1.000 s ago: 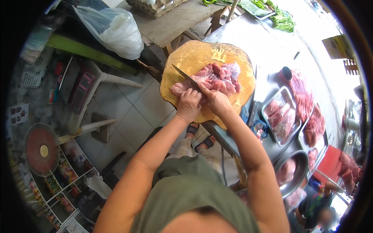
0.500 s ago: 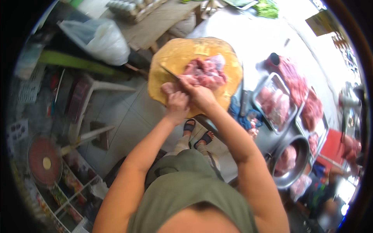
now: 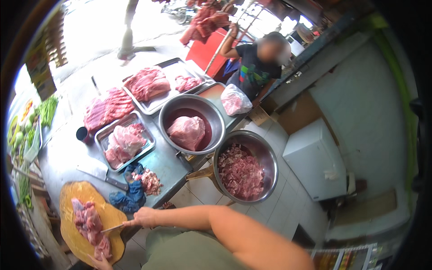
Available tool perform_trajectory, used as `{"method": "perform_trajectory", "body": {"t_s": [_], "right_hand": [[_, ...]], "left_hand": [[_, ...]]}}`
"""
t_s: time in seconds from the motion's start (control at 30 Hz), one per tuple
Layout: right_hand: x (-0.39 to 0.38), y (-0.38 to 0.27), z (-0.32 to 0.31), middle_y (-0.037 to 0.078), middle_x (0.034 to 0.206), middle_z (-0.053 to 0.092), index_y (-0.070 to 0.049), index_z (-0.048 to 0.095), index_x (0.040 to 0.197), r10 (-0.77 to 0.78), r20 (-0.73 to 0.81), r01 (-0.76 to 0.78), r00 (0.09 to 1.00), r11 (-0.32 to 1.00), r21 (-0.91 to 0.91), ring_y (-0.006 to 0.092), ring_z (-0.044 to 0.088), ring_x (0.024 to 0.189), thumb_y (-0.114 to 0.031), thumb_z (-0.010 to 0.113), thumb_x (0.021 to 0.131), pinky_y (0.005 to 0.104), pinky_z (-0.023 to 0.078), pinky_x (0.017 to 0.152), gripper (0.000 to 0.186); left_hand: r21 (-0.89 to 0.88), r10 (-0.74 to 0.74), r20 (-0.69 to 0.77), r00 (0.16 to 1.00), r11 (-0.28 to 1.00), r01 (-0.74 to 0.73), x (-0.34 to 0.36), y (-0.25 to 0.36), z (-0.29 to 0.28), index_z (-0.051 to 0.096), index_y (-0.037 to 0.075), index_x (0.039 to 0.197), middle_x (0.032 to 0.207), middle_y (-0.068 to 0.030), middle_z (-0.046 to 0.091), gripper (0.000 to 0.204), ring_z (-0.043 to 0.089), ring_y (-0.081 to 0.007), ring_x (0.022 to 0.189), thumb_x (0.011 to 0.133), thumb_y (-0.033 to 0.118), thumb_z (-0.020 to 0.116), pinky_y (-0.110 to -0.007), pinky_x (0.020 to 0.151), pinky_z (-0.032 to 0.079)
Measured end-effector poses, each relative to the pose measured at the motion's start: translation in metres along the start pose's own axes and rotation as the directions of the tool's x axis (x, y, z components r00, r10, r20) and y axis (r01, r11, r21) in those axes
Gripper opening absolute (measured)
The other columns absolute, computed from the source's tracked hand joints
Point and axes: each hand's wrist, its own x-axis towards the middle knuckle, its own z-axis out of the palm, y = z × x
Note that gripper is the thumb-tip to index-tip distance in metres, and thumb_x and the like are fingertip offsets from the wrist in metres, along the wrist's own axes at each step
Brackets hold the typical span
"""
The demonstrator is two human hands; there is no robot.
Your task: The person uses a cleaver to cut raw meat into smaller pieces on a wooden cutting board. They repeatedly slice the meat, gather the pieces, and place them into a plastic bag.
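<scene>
My right hand (image 3: 143, 218) grips a knife (image 3: 114, 228), its blade at the pieces of raw meat (image 3: 87, 220) on the round wooden chopping board (image 3: 72, 234). At the bottom of the board my left hand (image 3: 101, 263), partly cut off by my body, has its fingers on the lower meat piece. Beside the board lie a cleaver (image 3: 92, 168), another black-handled knife (image 3: 116, 182) and a blue cloth (image 3: 127, 198) with small meat scraps (image 3: 150, 183).
The steel table (image 3: 58, 164) holds trays (image 3: 150, 108) of meat, ribs (image 3: 108, 108), a basin with a large cut (image 3: 189, 132) and bagged meat (image 3: 236, 99). A bowl of chopped meat (image 3: 240, 173) stands rightward, near a white chest (image 3: 315, 162). A co-worker (image 3: 254, 67) grips a pole behind. Vegetables (image 3: 47, 112) sit far left.
The view has swung right, so the board, my hands and the knife now appear at lower left, and the basins, trays and co-worker show fully. The knife is still at the meat.
</scene>
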Motion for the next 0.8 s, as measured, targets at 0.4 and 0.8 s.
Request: {"method": "perform_trajectory", "body": {"t_s": [0.4,0.8], "right_hand": [[-0.04,-0.013,0.023,0.014,0.074,0.06,-0.036,0.024,0.153,0.114,-0.109,-0.112,0.988,0.993,0.022,0.0353,0.063,0.066,-0.002,0.064,0.073,0.0453,0.048,0.059,0.096],[-0.041,-0.016,0.013,0.015,0.078,0.062,-0.034,0.02,0.155,0.138,0.004,-0.138,0.99,0.988,0.063,0.0368,0.064,0.075,-0.01,0.08,0.065,0.0461,0.049,0.067,0.11]], "left_hand": [[-0.358,-0.243,0.783,0.572,0.576,0.735,0.018,-0.027,0.016,0.034,0.002,0.146,0.119,-0.0134,0.056,0.075,0.057,-0.0214,0.102,0.085,0.022,0.073,-0.031,0.076,0.048],[-0.711,-0.114,0.7,0.704,-0.028,0.703,-0.017,0.035,-0.075,0.02,0.003,0.155,0.109,-0.0096,0.046,0.09,0.044,-0.0216,0.09,0.088,0.036,0.071,-0.034,0.071,0.039]]}}
